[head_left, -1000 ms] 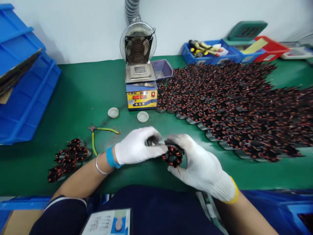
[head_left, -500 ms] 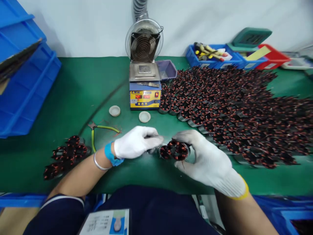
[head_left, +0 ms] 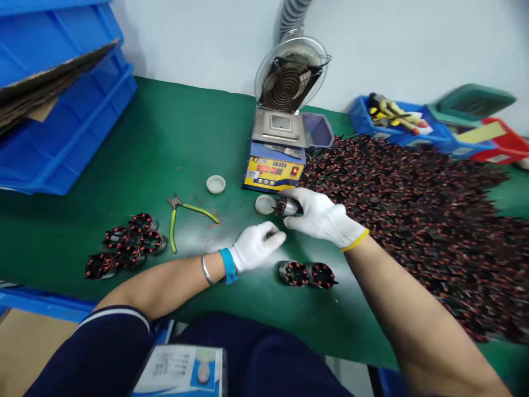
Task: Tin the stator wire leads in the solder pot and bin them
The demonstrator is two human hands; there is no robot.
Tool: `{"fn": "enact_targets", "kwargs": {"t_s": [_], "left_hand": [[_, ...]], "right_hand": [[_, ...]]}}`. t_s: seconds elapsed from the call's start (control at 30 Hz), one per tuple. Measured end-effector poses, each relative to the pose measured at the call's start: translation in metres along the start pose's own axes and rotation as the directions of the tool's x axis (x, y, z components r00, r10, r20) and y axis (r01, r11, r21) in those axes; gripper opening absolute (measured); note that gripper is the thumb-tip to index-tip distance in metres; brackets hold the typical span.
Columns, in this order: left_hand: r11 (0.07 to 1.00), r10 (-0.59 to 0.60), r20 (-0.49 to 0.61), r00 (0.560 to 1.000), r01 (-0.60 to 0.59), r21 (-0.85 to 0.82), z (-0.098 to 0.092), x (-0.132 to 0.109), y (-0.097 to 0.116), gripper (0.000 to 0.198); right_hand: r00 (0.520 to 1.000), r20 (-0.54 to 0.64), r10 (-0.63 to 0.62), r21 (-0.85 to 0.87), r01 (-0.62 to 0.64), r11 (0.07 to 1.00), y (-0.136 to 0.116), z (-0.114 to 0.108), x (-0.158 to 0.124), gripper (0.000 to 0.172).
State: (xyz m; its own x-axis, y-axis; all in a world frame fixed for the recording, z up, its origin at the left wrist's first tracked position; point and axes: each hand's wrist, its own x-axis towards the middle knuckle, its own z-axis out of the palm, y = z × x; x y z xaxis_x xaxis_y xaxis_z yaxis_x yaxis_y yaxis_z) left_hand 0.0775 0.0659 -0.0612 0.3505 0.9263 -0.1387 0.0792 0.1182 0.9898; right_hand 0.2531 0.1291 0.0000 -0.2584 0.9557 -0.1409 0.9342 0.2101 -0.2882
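Status read from positions on the surface [head_left: 185, 138].

Right hand [head_left: 320, 218]: closed around the held coil [head_left: 288, 207], a unit wound in copper and black with a metal sleeve. Located just in front of the solder pot [head_left: 275, 162], beside a white cap [head_left: 263, 204]. Contact with the cap not determinable.

Left hand [head_left: 256, 248]: curled narrow, knuckles up, low over the surface between the cutters [head_left: 182, 212] and the pair of coils [head_left: 306, 274]. Small dark patch at the fingertips; impossible to tell whether anything is pinched there.

Pair of coils: lying side by side and touching, near the front edge, apart from both hands.

Left group [head_left: 126, 242]: a handful of the same units, set close together, well apart from all others. Judged to be the lot already handled.

Large heap [head_left: 413, 209]: very many of the same units, covering the right half of the surface up to the tool bins [head_left: 388, 118]. Judged to be stock not yet handled.

Assessment: early stage. Few units set aside, one in hand at the pot, two placed in front, by far the greater part in the heap.
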Motion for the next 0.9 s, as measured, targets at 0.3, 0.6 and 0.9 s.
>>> {"fn": "enact_targets", "kwargs": {"t_s": [0.3, 0.6, 0.9], "left_hand": [[0.883, 0.069, 0.187, 0.98, -0.148, 0.445, -0.001, 0.0, -0.003, 0.02], [0.818, 0.11, 0.244, 0.964, -0.227, 0.528, 0.0, 0.0, -0.004, 0.022], [0.792, 0.113, 0.256, 0.96, -0.243, 0.56, -0.001, 0.002, -0.005, 0.023]], "right_hand": [[0.987, 0.115, 0.114, -0.108, -0.101, 0.989, -0.012, -0.007, 0.004, 0.068], [0.989, -0.146, -0.029, -0.395, -0.032, 0.918, -0.031, -0.004, -0.018, 0.06], [0.999, -0.054, 0.0, -0.557, -0.03, 0.83, -0.048, -0.001, -0.01, 0.042]]}}
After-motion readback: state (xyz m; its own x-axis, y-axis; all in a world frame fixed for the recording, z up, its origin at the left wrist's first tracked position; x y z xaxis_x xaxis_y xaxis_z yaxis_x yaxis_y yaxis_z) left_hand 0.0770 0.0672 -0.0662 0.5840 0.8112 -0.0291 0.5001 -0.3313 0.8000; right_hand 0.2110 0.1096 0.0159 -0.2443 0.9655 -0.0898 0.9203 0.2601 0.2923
